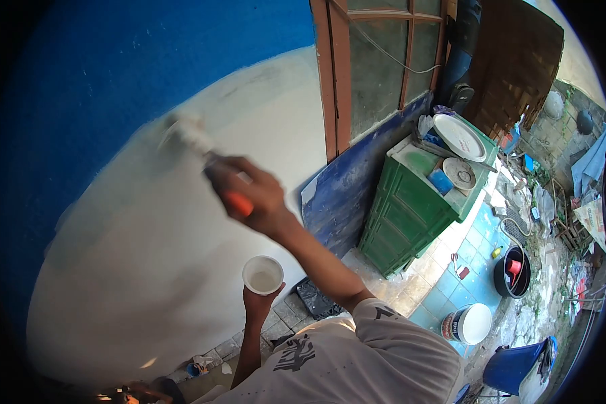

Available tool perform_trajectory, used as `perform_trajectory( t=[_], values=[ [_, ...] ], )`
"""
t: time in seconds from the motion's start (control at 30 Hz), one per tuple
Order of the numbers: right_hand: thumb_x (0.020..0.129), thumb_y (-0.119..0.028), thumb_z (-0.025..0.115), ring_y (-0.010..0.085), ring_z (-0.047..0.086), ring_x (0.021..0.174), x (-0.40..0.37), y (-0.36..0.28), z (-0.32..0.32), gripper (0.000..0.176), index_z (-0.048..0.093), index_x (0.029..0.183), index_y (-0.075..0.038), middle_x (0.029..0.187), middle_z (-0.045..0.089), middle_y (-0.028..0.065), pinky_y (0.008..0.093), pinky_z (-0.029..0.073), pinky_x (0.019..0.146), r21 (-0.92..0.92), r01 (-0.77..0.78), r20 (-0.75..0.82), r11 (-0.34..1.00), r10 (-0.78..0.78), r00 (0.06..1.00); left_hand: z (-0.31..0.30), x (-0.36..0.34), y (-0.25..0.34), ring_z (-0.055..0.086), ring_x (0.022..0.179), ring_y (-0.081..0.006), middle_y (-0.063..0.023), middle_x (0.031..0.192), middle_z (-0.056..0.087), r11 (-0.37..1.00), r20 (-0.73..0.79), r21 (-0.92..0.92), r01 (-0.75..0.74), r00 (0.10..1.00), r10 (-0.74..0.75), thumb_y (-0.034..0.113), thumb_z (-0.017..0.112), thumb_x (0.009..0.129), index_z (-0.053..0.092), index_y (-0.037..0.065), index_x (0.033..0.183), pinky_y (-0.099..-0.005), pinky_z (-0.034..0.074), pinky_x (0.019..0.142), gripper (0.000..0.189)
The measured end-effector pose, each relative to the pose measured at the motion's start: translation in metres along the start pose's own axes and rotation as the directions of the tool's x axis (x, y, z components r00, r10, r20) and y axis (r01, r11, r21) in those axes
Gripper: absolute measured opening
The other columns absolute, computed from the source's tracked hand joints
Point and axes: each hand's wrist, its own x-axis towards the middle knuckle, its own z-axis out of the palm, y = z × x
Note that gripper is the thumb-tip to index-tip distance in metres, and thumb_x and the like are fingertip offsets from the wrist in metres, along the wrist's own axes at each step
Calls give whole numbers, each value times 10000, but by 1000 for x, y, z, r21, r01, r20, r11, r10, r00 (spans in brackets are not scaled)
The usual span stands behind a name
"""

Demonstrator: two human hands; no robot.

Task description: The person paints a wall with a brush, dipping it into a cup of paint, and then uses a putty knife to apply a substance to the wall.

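Observation:
My right hand (252,195) is wrapped round the dark and orange handle of a paintbrush (194,135). The brush's pale bristles, blurred, are at the wall where white paint (182,236) meets blue paint (114,74). Lower down, my left hand (259,301) holds a white cup (262,275) from below, upright, with whitish paint inside it. The cup is below my right forearm and in front of the white part of the wall.
A brown-framed window (378,67) adjoins the wall. Beside it stands a green cabinet (411,209) with lids on top. On the floor are a white bucket (475,324), a black basin (512,286) and a blue bin (512,367). Part of something like a person shows at bottom left.

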Motion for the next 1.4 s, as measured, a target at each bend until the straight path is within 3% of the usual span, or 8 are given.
perform_trajectory(
  t=[0.17,0.43,0.6,0.87,1.07,1.13,1.23,1.4],
  values=[
    [782,111,769,285,745,838,3,1,9,262,696,1003,-9,984,734,135,301,585,702,191,-128,-77,973,145,986,-1,-3,9,707,997,-219,-121,1082,734,999,-61,-7,-33,998,33,161,951,722,649,-14,1165,-366,555,880,564],
    [964,17,672,158,735,857,31,106,-76,65,703,1015,43,935,737,96,298,605,784,-62,-323,-492,944,252,833,-24,-22,-12,705,985,-219,-112,1073,736,1000,-118,-25,8,993,-11,145,951,717,651,-13,1163,-366,558,875,561],
    [858,63,727,210,747,853,26,87,-55,152,724,999,5,929,743,124,300,569,724,-371,-91,-345,924,-46,938,-31,-23,-17,705,983,-212,-107,1068,736,1000,-115,-22,15,993,-17,142,952,713,655,-10,1155,-360,555,879,554],
    [782,48,780,246,737,783,5,-21,16,243,732,997,-55,1001,723,125,303,591,670,131,-48,9,990,47,999,-18,-5,-2,702,975,-215,-104,1072,736,999,-54,15,29,998,-28,147,950,720,659,-7,1150,-363,552,879,542],
    [897,94,710,166,725,885,13,92,-43,132,629,967,18,1006,738,151,275,586,785,102,-24,-405,994,64,912,-20,-4,1,701,979,-215,-108,1072,737,999,-87,-41,-21,996,17,147,948,724,665,-2,1142,-361,551,879,526],
    [930,41,699,139,713,849,25,117,-76,86,677,1008,11,941,746,114,272,578,785,131,-283,-460,950,311,832,-23,-10,0,701,979,-214,-108,1070,737,999,-97,-49,-6,995,2,143,948,723,665,-1,1141,-361,550,879,525],
    [943,-10,706,121,704,812,40,126,-102,81,714,1023,2,886,746,93,280,570,775,-239,-292,-480,926,148,864,-30,-15,-7,701,978,-214,-108,1068,736,999,-94,-43,14,995,-18,137,948,722,664,-1,1139,-361,551,878,523],
    [821,73,729,237,723,821,24,84,-59,239,719,1048,0,957,722,130,308,561,714,-314,-49,-242,948,-30,970,-31,-12,-19,706,964,-216,-109,1064,736,999,-81,-31,-8,997,6,139,946,723,663,-5,1138,-359,555,869,523]
  ],
)
